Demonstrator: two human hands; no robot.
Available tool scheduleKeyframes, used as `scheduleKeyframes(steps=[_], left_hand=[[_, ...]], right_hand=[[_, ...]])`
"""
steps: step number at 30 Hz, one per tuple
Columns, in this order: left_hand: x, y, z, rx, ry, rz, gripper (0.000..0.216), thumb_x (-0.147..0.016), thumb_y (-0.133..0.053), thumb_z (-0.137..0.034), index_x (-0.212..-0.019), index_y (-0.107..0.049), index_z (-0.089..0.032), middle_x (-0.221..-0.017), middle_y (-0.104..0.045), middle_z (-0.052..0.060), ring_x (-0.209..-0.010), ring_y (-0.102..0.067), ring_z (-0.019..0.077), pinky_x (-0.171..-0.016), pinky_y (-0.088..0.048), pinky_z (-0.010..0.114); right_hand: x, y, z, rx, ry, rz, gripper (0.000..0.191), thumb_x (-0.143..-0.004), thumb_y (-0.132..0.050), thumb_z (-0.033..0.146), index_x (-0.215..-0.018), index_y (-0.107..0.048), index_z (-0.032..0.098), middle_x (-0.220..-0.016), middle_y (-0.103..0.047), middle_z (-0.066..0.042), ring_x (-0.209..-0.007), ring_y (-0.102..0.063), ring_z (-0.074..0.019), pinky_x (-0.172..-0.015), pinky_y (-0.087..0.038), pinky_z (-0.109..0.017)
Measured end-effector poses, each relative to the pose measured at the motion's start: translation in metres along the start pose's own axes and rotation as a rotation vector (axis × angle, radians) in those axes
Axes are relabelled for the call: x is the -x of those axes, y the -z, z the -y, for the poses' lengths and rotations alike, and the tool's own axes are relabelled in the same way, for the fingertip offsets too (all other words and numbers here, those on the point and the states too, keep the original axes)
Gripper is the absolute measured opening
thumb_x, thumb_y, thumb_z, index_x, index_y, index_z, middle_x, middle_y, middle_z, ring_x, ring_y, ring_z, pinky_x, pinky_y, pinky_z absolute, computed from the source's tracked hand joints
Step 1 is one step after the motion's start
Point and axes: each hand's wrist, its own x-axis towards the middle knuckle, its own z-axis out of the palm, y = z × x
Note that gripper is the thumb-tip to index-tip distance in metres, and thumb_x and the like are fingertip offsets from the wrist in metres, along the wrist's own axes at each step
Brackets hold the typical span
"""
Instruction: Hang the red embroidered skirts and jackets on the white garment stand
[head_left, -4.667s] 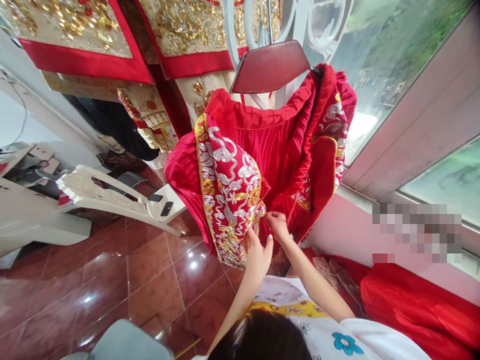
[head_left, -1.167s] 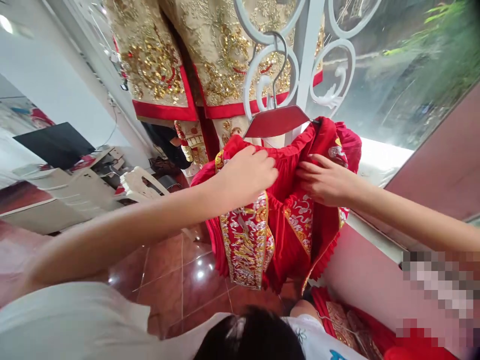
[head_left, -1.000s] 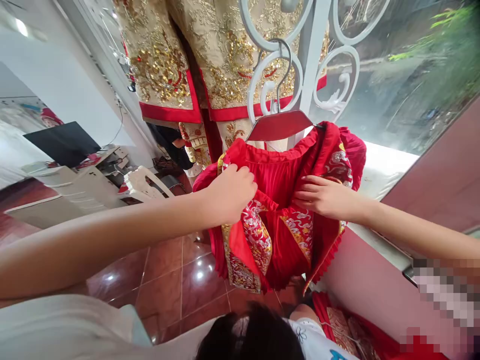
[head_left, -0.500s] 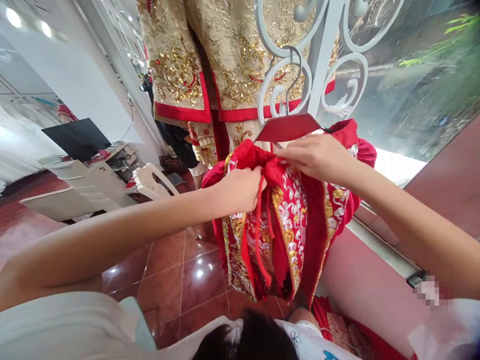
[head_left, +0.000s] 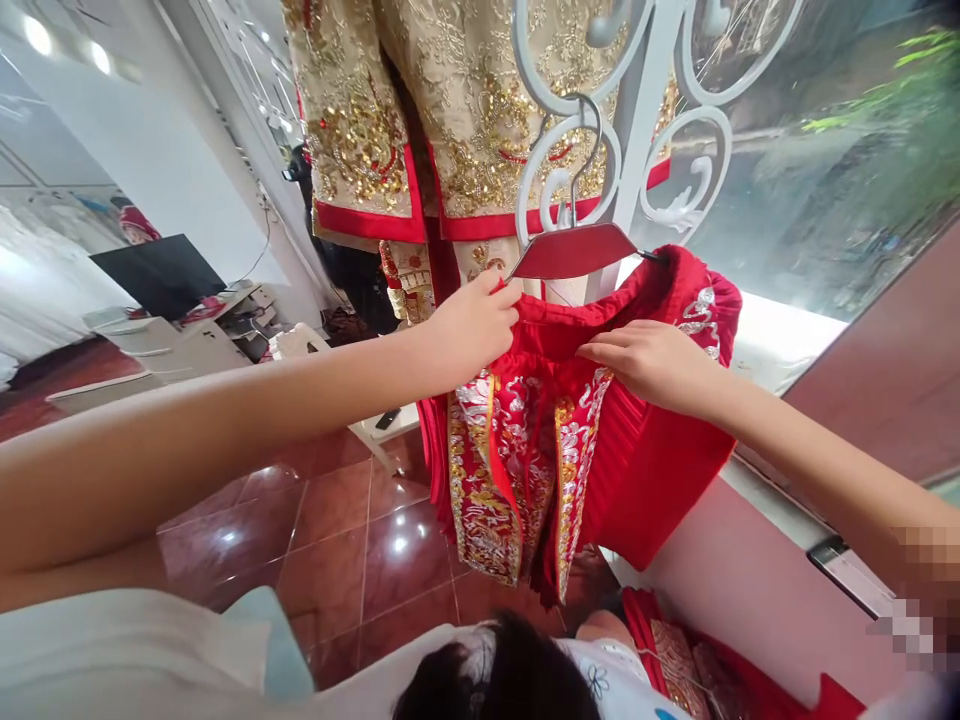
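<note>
A red pleated skirt (head_left: pixel 645 450) with gold and silver embroidered panels hangs from a red hanger (head_left: pixel 574 250) hooked on a white scrolled metal grille (head_left: pixel 637 120). My left hand (head_left: pixel 472 325) is closed on the skirt's waistband at its left end, just under the hanger. My right hand (head_left: pixel 649 358) pinches the waistband further right, fingers pressed on the red cloth. The embroidered panels (head_left: pixel 517 470) hang down between my hands.
A gold embroidered garment with red trim (head_left: pixel 420 130) hangs behind. Another person's dark-haired head (head_left: pixel 502 675) is low in front of me. A white plastic chair (head_left: pixel 352 400), a desk with a dark monitor (head_left: pixel 157 275), red floor tiles (head_left: pixel 337 540) and a window ledge (head_left: pixel 787 330) surround.
The other person's hands left the skirt hem and mine took its top. In the last half second I spread the bunched waistband apart; the panels dropped flat.
</note>
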Motion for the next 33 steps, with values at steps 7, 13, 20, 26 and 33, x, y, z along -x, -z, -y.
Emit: scheduleKeyframes(steps=[7, 13, 20, 26, 33], left_hand=[[0.004, 0.006, 0.03, 0.158, -0.069, -0.113, 0.005, -0.08, -0.059, -0.017, -0.075, -0.061, -0.017, -0.087, -0.062, 0.003, -0.081, -0.056, 0.0167, -0.08, -0.041, 0.034], [0.025, -0.032, 0.073, 0.612, 0.401, -0.65, 0.01, -0.084, -0.053, -0.023, -0.083, -0.057, -0.014, -0.081, -0.059, 0.003, -0.073, -0.053, 0.0127, -0.07, -0.044, 0.03], [0.028, -0.016, 0.015, 0.374, 0.341, -0.597, 0.017, -0.085, -0.044, -0.014, -0.092, -0.059, -0.016, -0.101, -0.06, 0.008, -0.102, -0.054, 0.0219, -0.089, -0.042, 0.038], [0.015, -0.031, -0.077, 0.683, 0.517, -0.425, 0.027, -0.091, -0.039, -0.019, -0.109, -0.058, -0.009, -0.107, -0.063, 0.014, -0.1, -0.059, 0.0203, -0.09, -0.048, 0.036], [-0.022, -0.057, -0.114, 1.165, 0.813, -0.418, 0.036, -0.09, -0.046, -0.026, -0.123, -0.048, -0.013, -0.098, -0.068, 0.012, -0.087, -0.064, 0.0221, -0.081, -0.05, 0.04]], right_hand=[[0.007, 0.009, 0.002, 0.1, -0.115, -0.131, 0.022, -0.083, -0.038, 0.004, -0.088, -0.058, 0.012, -0.074, -0.064, -0.005, -0.061, -0.053, -0.015, -0.065, -0.035, -0.03], [0.006, 0.004, -0.008, -0.001, -0.258, -0.299, 0.022, -0.087, -0.042, 0.01, -0.095, -0.06, 0.017, -0.089, -0.068, -0.005, -0.079, -0.057, -0.0169, -0.075, -0.034, -0.032], [0.01, -0.023, 0.012, 0.055, -0.315, -0.318, 0.019, -0.087, -0.052, 0.013, -0.094, -0.065, 0.023, -0.093, -0.067, -0.003, -0.086, -0.054, -0.0167, -0.08, -0.033, -0.033], [0.029, -0.035, 0.047, 0.275, -0.448, -0.5, 0.02, -0.087, -0.052, 0.016, -0.099, -0.066, 0.022, -0.052, -0.055, 0.004, -0.048, -0.044, -0.0095, -0.053, -0.029, -0.027], [0.026, -0.034, 0.081, -0.358, -0.91, -0.669, 0.023, -0.085, -0.05, 0.022, -0.098, -0.067, 0.016, -0.084, -0.07, -0.006, -0.066, -0.065, -0.0147, -0.06, -0.052, -0.026]])
